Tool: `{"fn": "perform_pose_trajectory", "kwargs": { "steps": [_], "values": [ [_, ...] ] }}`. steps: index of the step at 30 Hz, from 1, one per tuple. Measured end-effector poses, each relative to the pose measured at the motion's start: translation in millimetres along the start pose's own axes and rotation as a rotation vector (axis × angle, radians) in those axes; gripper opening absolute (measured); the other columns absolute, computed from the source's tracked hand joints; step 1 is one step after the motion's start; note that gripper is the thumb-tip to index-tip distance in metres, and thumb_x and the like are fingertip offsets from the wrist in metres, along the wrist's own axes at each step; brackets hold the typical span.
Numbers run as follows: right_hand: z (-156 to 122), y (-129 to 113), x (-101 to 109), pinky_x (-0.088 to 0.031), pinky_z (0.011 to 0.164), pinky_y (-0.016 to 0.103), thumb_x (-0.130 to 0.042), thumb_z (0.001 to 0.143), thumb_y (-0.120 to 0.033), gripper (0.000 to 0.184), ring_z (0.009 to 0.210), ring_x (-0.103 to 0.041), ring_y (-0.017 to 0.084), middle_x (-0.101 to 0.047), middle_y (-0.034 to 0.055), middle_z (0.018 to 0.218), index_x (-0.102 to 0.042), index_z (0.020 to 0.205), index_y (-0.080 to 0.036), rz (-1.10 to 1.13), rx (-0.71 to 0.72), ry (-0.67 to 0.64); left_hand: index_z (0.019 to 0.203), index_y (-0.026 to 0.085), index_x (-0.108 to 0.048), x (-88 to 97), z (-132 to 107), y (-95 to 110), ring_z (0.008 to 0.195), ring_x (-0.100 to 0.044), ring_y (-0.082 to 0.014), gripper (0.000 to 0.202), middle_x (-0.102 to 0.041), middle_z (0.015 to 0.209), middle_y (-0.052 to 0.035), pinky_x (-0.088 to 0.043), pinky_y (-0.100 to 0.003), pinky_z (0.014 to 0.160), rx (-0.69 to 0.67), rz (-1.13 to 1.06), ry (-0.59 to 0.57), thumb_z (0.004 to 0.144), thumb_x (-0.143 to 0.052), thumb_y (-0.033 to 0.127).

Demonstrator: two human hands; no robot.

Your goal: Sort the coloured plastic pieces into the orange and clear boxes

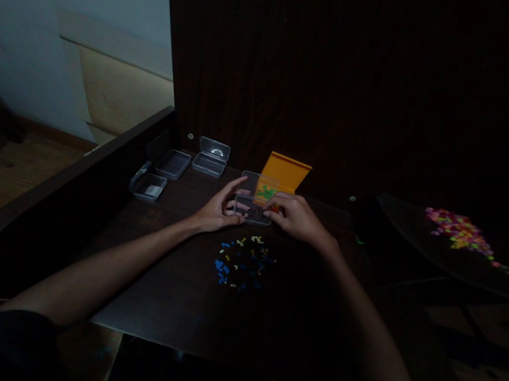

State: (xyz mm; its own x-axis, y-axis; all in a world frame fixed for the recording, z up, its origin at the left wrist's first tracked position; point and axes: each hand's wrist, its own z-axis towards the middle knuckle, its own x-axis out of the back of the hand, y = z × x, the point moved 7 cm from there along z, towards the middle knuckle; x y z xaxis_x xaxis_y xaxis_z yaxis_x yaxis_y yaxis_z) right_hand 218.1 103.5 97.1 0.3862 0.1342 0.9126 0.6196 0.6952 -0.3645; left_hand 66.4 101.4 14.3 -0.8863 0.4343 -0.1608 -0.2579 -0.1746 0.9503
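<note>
A small clear plastic box [251, 211] with its lid raised sits on the dark table [178, 289]. My left hand [220, 208] grips its left side, fingers curled around the edge. My right hand [293, 214] grips its right side, fingers bent over the rim. Just behind the box stands an orange case [283, 172] with green and yellow bits showing at its base. A scatter of tiny blue and yellow pieces [242, 262] lies on the table right in front of my hands.
Three more clear boxes lie at the back left: one [212, 156], one [173, 164] and one [149, 186]. A dark tray [404, 233] at the right carries a heap of pink and yellow pieces [460, 229]. The table's left edge borders a curved dark rail.
</note>
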Motion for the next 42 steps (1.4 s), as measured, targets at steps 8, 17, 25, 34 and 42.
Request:
{"fn": "perform_pose_trajectory", "kwargs": {
  "steps": [8, 17, 25, 34, 42],
  "values": [
    [2.5, 12.7, -17.2, -0.047, 0.083, 0.033, -0.057, 0.089, -0.017, 0.02, 0.092, -0.064, 0.02, -0.071, 0.0065, 0.102, -0.073, 0.1, -0.02, -0.114, -0.049, -0.006, 0.147, 0.037, -0.03, -0.4, -0.4, 2.4, 0.095, -0.063, -0.0179, 0.101, -0.042, 0.139, -0.0136, -0.057, -0.036, 0.082, 0.032, 0.003, 0.027, 0.063, -0.083, 0.02],
    [-9.6, -23.3, -9.3, -0.049, 0.082, 0.032, -0.055, 0.089, -0.017, 0.021, 0.092, -0.064, 0.018, -0.07, 0.0072, 0.101, -0.072, 0.102, -0.019, 0.012, 0.123, -0.003, 0.147, 0.035, -0.029, -0.6, -0.9, 2.8, 0.096, -0.064, -0.0181, 0.101, -0.042, 0.14, -0.0142, -0.057, -0.035, 0.082, 0.042, 0.002, 0.033, 0.063, -0.083, 0.021],
    [-41.4, -62.4, -50.5, -0.047, 0.082, 0.032, -0.064, 0.087, -0.031, 0.029, 0.098, -0.063, 0.019, -0.066, 0.0059, 0.112, -0.065, 0.114, -0.023, 0.014, 0.14, -0.372, 0.147, 0.034, -0.029, -0.5, -1.8, 4.5, 0.098, -0.063, -0.0188, 0.099, -0.042, 0.141, -0.0145, -0.057, -0.037, 0.084, 0.027, 0.01, 0.026, 0.065, -0.082, 0.02],
    [-38.8, -62.8, -68.5, -0.045, 0.072, 0.028, -0.053, 0.093, -0.025, 0.027, 0.09, -0.062, 0.017, -0.063, 0.0065, 0.115, -0.063, 0.118, -0.024, -0.098, 0.105, -0.438, 0.147, 0.036, -0.029, 2.2, -1.9, 2.4, 0.099, -0.064, -0.0183, 0.099, -0.042, 0.14, -0.0136, -0.056, -0.036, 0.086, 0.038, 0.008, 0.027, 0.065, -0.083, 0.021],
    [-37.1, -62.9, -75.7, -0.039, 0.065, 0.024, -0.054, 0.093, -0.024, 0.017, 0.082, -0.06, 0.014, -0.062, 0.0039, 0.109, -0.066, 0.104, -0.024, -0.122, 0.107, -0.414, 0.147, 0.035, -0.028, 1.0, -2.1, 3.5, 0.099, -0.063, -0.0178, 0.098, -0.041, 0.141, -0.0138, -0.056, -0.036, 0.086, 0.029, 0.004, 0.021, 0.066, -0.082, 0.02]
  ]
}}
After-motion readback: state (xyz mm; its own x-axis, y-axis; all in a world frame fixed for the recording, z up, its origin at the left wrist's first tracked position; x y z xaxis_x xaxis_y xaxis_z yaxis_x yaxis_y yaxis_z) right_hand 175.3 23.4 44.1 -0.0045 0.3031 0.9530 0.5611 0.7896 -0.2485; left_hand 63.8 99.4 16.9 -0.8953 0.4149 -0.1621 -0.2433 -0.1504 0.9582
